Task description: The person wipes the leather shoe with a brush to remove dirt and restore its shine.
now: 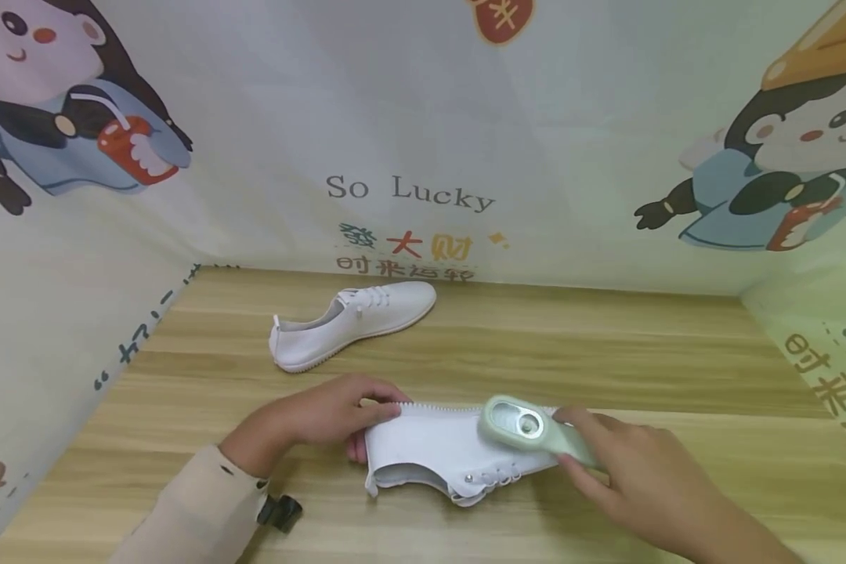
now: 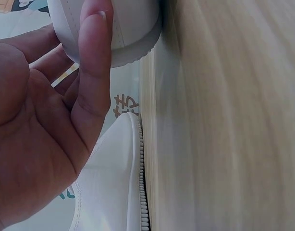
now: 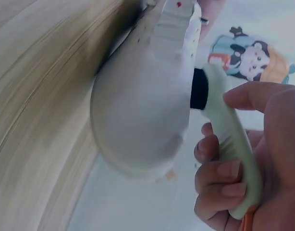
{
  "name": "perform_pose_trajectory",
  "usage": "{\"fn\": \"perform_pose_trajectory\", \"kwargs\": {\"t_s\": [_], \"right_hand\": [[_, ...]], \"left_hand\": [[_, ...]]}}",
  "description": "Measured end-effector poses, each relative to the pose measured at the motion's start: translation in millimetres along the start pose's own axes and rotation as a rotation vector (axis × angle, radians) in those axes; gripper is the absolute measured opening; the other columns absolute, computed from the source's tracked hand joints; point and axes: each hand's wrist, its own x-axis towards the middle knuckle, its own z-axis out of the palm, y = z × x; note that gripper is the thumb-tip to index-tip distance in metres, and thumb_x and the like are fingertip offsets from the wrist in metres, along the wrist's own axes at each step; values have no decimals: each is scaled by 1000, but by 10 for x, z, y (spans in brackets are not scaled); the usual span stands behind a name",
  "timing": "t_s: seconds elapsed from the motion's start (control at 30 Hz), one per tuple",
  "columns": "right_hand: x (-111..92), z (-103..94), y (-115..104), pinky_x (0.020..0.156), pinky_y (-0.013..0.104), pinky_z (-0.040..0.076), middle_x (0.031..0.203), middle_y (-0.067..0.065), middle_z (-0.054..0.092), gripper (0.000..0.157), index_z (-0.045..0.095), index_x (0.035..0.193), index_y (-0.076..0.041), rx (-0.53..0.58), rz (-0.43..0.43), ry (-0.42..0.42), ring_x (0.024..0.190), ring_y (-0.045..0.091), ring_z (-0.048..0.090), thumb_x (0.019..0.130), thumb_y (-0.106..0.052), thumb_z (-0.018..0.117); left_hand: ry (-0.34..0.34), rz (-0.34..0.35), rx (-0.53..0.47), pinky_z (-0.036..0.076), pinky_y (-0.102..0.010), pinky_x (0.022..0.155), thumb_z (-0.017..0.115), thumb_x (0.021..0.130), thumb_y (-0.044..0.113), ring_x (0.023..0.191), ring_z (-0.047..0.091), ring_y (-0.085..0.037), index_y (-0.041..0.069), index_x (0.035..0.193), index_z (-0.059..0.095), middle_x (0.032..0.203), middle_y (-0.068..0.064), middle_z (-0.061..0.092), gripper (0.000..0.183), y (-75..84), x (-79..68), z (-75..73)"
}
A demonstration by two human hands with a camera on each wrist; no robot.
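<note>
A white lace-up shoe (image 1: 423,442) lies on its side near the front of the wood-grain table, its opening turned toward me. My left hand (image 1: 324,411) grips it at the heel, the thumb along the sole's edge. In my right hand (image 1: 641,470) is the handle of a pale green cleaning brush (image 1: 489,427) with a clear window in its head. The right wrist view shows the brush's black underside (image 3: 199,89) against the side of the shoe. A matching white shoe (image 1: 391,309) stands upright farther back, apart from both hands.
Printed cloth walls (image 1: 571,196) enclose the wood-grain table (image 1: 606,352) at the back and both sides. A small black object (image 1: 280,513) sits by the left sleeve's cuff. An orange cord (image 3: 248,219) hangs from the brush handle's end.
</note>
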Motion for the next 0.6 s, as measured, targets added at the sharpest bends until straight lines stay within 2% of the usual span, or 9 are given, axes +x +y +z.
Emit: {"fn": "perform_pose_trajectory", "kwargs": {"t_s": [0.17, 0.4, 0.53, 0.6], "right_hand": [[-79, -85, 141, 52, 22, 39, 91, -6, 71, 40, 68, 123, -28, -28, -8, 27, 60, -3, 45, 85, -38, 77], [-129, -167, 275, 51, 23, 38, 86, -5, 70, 42, 73, 119, -29, -48, 8, 81, 58, -1, 44, 79, -37, 82], [-144, -185, 317, 53, 26, 43, 92, -5, 74, 39, 75, 112, -26, -17, 29, 113, 63, 1, 55, 75, -35, 85], [-139, -186, 319, 54, 26, 45, 96, -4, 75, 36, 76, 109, -25, 9, 36, 118, 66, 1, 58, 76, -34, 85]], "left_hand": [[0, -3, 1, 57, -39, 54, 53, 105, 23, 56, 65, -17, 9, 128, 64, 110, -12, 67, 30, -3, 6, -11], [-3, -14, 0, 57, -40, 54, 53, 104, 25, 55, 65, -17, 10, 129, 64, 99, -9, 69, 31, -4, 20, -23], [-9, -15, -3, 57, -39, 54, 53, 104, 26, 56, 65, -17, 11, 128, 64, 95, -8, 69, 30, -9, 23, -19], [-8, -16, -7, 57, -38, 54, 53, 104, 26, 56, 65, -17, 11, 128, 64, 99, -8, 69, 30, -7, 16, -21]]}}
